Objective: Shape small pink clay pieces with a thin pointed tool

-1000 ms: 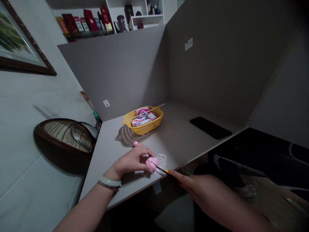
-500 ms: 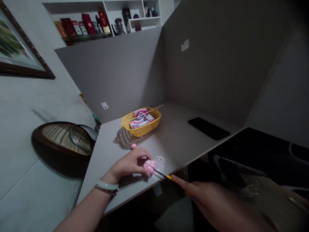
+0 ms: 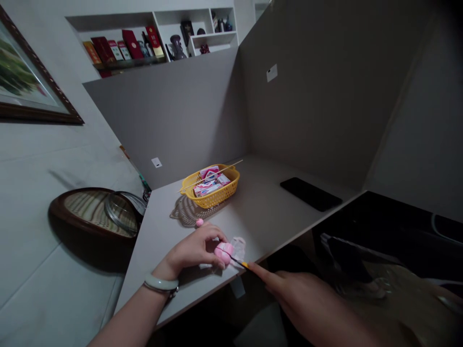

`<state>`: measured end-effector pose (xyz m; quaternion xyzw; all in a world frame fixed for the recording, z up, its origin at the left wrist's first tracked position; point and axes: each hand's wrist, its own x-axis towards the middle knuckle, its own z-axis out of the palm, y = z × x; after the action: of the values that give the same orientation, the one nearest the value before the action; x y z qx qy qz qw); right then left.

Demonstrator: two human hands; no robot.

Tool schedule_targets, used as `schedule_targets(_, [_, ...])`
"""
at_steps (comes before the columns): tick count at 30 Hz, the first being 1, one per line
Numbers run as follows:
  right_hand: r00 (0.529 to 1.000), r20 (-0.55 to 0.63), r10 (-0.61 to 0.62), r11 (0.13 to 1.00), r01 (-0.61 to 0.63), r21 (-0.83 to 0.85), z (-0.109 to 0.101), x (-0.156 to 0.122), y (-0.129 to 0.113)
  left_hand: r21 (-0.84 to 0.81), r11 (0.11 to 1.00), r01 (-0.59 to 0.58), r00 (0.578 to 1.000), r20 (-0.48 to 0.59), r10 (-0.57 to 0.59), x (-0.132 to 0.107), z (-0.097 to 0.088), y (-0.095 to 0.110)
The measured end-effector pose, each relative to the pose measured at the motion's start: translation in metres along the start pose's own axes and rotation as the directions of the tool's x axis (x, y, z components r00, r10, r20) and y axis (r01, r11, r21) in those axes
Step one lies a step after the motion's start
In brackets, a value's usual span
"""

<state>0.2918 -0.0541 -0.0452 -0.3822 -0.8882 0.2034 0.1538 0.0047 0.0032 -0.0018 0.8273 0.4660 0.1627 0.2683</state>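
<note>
Grey desk [image 3: 264, 212], lower centre: left hand [image 3: 191, 250] curled closed on pink lump [image 3: 223, 253]; right hand [image 3: 300, 295] at yellow-tipped black stick [image 3: 239, 261], grip unclear.

Grey desk [image 3: 260, 217] holds yellow basket [image 3: 210, 200], probably a phone [image 3: 310, 193].

A framed picture [image 3: 31, 72] is hung on the left wall [image 3: 54, 159], and white shelves [image 3: 152, 33] are fixed above the far grey partition [image 3: 166, 115] (books [image 3: 108, 50] are kept there), all dimly lit.
</note>
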Motion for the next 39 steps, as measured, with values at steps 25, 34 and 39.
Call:
schedule_targets(25, [1.000,0.014,0.000,1.000,0.000,0.008,-0.007,0.005,0.000,0.004,1.000,-0.015,1.000,-0.013,0.015,0.001,-0.001,-0.008])
schedule_targets(34, [0.998,-0.032,-0.046,0.997,0.044,-0.059,0.004,0.012,-0.002,0.022,0.998,-0.057,0.998,0.002,0.057,0.000,-0.003,-0.005])
schedule_targets(39, [1.000,0.012,0.008,0.996,-0.007,-0.089,0.004,0.010,-0.002,0.034,0.999,-0.024,1.000,0.003,0.024,0.001,-0.003,-0.007])
